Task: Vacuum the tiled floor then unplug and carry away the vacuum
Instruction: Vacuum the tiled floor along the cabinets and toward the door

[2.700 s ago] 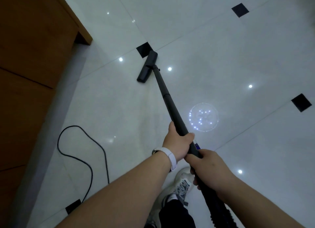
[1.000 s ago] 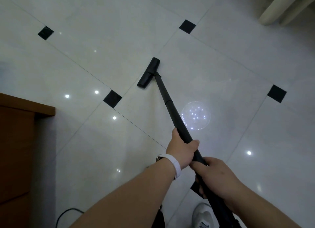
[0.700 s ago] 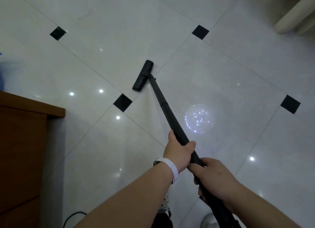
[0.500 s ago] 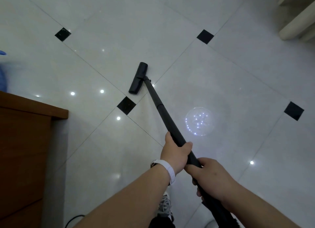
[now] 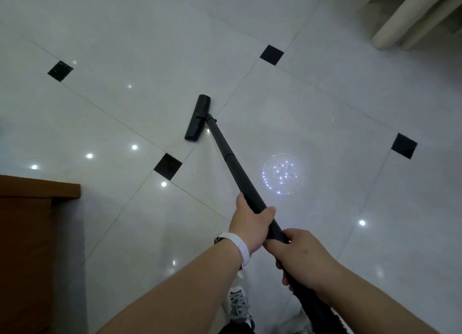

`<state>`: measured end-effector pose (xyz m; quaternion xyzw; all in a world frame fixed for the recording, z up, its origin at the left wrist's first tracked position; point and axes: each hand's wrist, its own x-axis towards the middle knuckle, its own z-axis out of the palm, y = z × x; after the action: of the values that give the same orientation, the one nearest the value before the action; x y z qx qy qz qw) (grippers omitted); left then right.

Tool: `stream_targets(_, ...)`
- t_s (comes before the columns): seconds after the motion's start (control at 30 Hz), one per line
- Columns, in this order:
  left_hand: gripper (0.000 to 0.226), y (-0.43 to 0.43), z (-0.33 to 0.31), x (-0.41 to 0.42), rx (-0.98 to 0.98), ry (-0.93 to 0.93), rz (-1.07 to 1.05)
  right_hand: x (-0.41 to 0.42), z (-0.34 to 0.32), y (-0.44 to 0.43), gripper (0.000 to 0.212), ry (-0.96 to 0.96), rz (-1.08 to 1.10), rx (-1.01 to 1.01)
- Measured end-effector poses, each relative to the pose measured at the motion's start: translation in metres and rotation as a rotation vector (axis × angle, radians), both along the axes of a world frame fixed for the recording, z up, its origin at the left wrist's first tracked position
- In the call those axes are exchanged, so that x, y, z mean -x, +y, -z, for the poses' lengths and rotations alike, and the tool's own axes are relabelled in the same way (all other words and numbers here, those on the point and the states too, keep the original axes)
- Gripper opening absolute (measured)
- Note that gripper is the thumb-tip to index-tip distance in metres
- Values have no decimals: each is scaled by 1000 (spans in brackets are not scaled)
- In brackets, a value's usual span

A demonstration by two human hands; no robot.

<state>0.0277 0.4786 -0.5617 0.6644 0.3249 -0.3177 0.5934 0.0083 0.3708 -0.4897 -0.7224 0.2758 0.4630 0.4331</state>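
While the left hand [image 5: 251, 225] gripped the black vacuum wand [image 5: 230, 158] and the right hand [image 5: 303, 253] gripped it just behind — the two close together — the wand slanted forward from them to its floor head [image 5: 198, 118], flat on the tiled floor [image 5: 125, 46] well ahead of the left hand. A wooden cabinet [image 5: 30, 233] stood far left of both.

Glossy tiled floor [image 5: 325, 108] carries the vacuum head [image 5: 198, 117] and a wooden cabinet [image 5: 25, 246].

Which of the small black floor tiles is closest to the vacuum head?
The black tile between the vacuum head and the wooden cabinet; the others lie much farther off.
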Motion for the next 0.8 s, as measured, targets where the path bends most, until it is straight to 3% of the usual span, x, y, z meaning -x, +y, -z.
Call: stream_targets(0.8,44,-253,-14,66,61,-15,392,109,-8,-232,21,-45,354,105)
